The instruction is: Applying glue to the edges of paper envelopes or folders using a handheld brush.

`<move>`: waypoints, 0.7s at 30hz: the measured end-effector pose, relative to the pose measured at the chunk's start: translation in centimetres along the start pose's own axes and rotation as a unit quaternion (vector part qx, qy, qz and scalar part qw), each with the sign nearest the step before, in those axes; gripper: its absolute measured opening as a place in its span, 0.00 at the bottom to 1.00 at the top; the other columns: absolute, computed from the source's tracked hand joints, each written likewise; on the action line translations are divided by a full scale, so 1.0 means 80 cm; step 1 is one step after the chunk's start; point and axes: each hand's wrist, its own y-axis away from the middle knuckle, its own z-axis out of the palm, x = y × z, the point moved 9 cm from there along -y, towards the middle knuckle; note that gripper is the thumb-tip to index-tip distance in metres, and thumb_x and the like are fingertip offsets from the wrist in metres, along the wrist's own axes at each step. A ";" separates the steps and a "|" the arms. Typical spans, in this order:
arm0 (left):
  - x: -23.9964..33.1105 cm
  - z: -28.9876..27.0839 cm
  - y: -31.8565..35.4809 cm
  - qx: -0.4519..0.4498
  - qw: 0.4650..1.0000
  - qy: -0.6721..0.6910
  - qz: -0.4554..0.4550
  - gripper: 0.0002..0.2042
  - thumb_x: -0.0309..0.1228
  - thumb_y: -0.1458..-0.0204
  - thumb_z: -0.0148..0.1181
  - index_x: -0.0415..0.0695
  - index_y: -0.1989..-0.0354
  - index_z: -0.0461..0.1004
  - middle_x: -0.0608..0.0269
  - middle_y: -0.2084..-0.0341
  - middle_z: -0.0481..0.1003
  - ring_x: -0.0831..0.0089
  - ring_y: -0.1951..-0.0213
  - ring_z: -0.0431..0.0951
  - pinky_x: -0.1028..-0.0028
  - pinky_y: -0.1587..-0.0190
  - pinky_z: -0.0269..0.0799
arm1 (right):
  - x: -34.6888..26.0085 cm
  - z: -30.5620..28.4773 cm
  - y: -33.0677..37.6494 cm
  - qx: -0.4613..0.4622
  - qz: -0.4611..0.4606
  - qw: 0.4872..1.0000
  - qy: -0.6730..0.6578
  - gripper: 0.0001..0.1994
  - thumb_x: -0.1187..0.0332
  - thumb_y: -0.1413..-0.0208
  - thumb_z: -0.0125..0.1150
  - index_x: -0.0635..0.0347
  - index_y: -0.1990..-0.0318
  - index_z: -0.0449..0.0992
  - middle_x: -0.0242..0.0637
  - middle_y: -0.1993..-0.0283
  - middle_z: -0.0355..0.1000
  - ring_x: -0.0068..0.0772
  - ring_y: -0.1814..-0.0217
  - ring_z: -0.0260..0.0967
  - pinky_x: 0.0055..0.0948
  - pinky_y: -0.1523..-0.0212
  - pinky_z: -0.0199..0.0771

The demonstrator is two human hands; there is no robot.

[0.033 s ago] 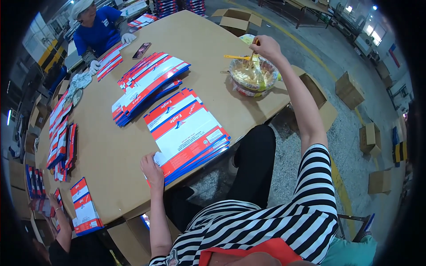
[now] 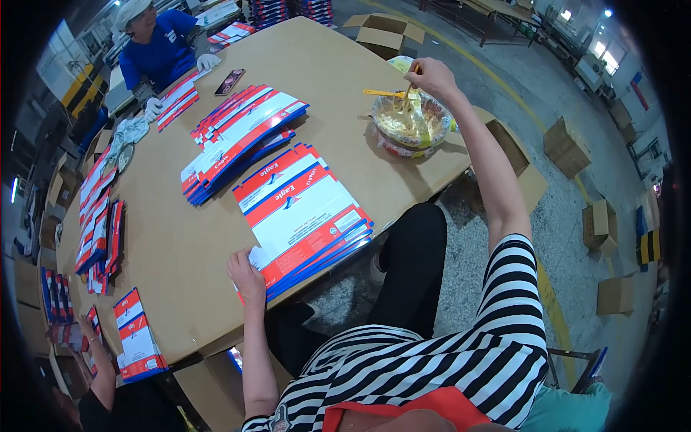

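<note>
My right hand [image 2: 432,75] is closed on the thin handle of a brush [image 2: 410,92], which reaches down into a bowl [image 2: 378,129] lined with plastic. Pale paste [image 2: 396,121] lies in the bowl; the brush's lower end is hard to make out there. Another tool with an orange handle [image 2: 384,93] rests across the bowl's far-left rim. At the table's near edge, my left hand [image 2: 247,276] holds the near-left edge of a stack of flat cartons [image 2: 302,216], fingers bent. These cartons are red, white and blue, fanned slightly toward me.
A second fanned carton pile [image 2: 245,140] lies beyond, near a phone [image 2: 229,82]. More cartons [image 2: 101,216] sit along the table's left side. A co-worker in blue [image 2: 162,50] wears white gloves; another person's arm [image 2: 103,363] shows at lower left. Open cardboard boxes [image 2: 385,32] stand around the table [image 2: 324,65].
</note>
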 end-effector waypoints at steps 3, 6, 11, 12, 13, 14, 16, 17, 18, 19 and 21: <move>0.003 0.000 0.000 0.003 1.000 -0.001 0.008 0.15 0.14 0.55 0.49 0.41 0.58 0.72 0.53 0.63 0.68 0.55 0.56 0.68 0.60 0.52 0.61 | 0.019 0.008 0.001 -0.023 0.002 0.999 -0.022 0.11 0.62 0.55 0.55 0.57 0.69 0.79 0.34 0.74 0.78 0.36 0.66 0.76 0.36 0.62 0.73; 0.004 -0.001 0.001 0.002 1.000 -0.001 0.008 0.16 0.14 0.55 0.48 0.41 0.58 0.72 0.53 0.63 0.68 0.55 0.56 0.67 0.60 0.51 0.61 | 0.043 0.012 0.007 -0.046 0.018 0.998 -0.029 0.11 0.63 0.56 0.56 0.58 0.69 0.79 0.34 0.74 0.78 0.35 0.67 0.76 0.34 0.62 0.74; 0.001 -0.003 0.000 0.001 1.000 -0.005 0.004 0.17 0.13 0.56 0.49 0.41 0.58 0.71 0.53 0.62 0.68 0.55 0.55 0.67 0.60 0.51 0.61 | 0.082 -0.004 0.016 -0.049 0.055 0.995 -0.063 0.10 0.65 0.54 0.58 0.61 0.69 0.78 0.37 0.74 0.77 0.31 0.69 0.77 0.29 0.64 0.73; 0.000 -0.001 0.000 0.001 1.000 -0.003 0.003 0.17 0.13 0.56 0.49 0.41 0.58 0.71 0.53 0.62 0.68 0.55 0.55 0.67 0.60 0.51 0.61 | 0.088 -0.009 0.017 -0.039 0.069 0.994 -0.080 0.10 0.64 0.57 0.57 0.59 0.69 0.79 0.36 0.75 0.77 0.35 0.68 0.76 0.32 0.63 0.73; -0.001 0.000 0.001 0.004 1.000 -0.004 0.004 0.17 0.13 0.57 0.49 0.42 0.58 0.71 0.53 0.62 0.68 0.55 0.55 0.67 0.60 0.51 0.61 | 0.090 -0.012 0.018 -0.039 0.069 0.994 -0.079 0.10 0.64 0.57 0.57 0.59 0.69 0.79 0.36 0.75 0.77 0.35 0.68 0.76 0.32 0.63 0.73; -0.001 -0.001 0.001 0.008 1.000 -0.005 0.006 0.17 0.13 0.57 0.49 0.42 0.57 0.71 0.53 0.62 0.68 0.55 0.55 0.67 0.60 0.51 0.61 | 0.091 -0.019 0.019 -0.023 0.061 0.995 -0.076 0.11 0.64 0.56 0.56 0.59 0.69 0.79 0.38 0.73 0.77 0.37 0.67 0.76 0.33 0.63 0.73; 0.000 -0.001 0.001 0.005 1.000 -0.004 0.004 0.18 0.13 0.58 0.49 0.42 0.57 0.71 0.53 0.62 0.68 0.55 0.55 0.67 0.60 0.51 0.61 | 0.089 -0.031 0.021 0.008 0.046 0.996 -0.070 0.11 0.64 0.55 0.56 0.59 0.68 0.78 0.42 0.71 0.77 0.40 0.66 0.76 0.35 0.62 0.73; 0.001 -0.001 0.000 0.002 1.000 -0.005 0.003 0.18 0.13 0.58 0.49 0.42 0.57 0.71 0.53 0.62 0.68 0.55 0.54 0.67 0.60 0.50 0.61 | 0.086 -0.028 0.021 0.007 0.046 0.996 -0.070 0.11 0.64 0.55 0.56 0.59 0.68 0.78 0.42 0.71 0.77 0.40 0.66 0.76 0.35 0.62 0.73; 0.000 0.000 0.000 0.001 1.000 -0.005 0.001 0.18 0.13 0.58 0.49 0.42 0.57 0.71 0.53 0.62 0.68 0.55 0.54 0.67 0.60 0.50 0.61 | 0.082 -0.027 0.022 0.019 0.042 0.998 -0.033 0.11 0.64 0.54 0.56 0.59 0.68 0.79 0.43 0.70 0.77 0.42 0.64 0.76 0.37 0.62 0.73; 0.001 0.000 0.000 0.006 1.000 -0.004 0.007 0.18 0.12 0.58 0.49 0.42 0.57 0.71 0.53 0.62 0.68 0.55 0.54 0.67 0.60 0.51 0.61 | 0.078 -0.026 0.023 0.032 0.038 0.999 0.004 0.10 0.63 0.54 0.56 0.58 0.67 0.79 0.44 0.68 0.76 0.45 0.63 0.75 0.38 0.61 0.73; 0.002 0.000 -0.001 0.009 1.000 -0.004 0.010 0.19 0.12 0.58 0.49 0.42 0.57 0.71 0.53 0.62 0.68 0.55 0.54 0.67 0.60 0.51 0.61 | 0.064 -0.013 0.027 0.029 0.020 0.998 0.043 0.10 0.63 0.53 0.55 0.58 0.67 0.79 0.45 0.68 0.76 0.46 0.62 0.75 0.39 0.61 0.73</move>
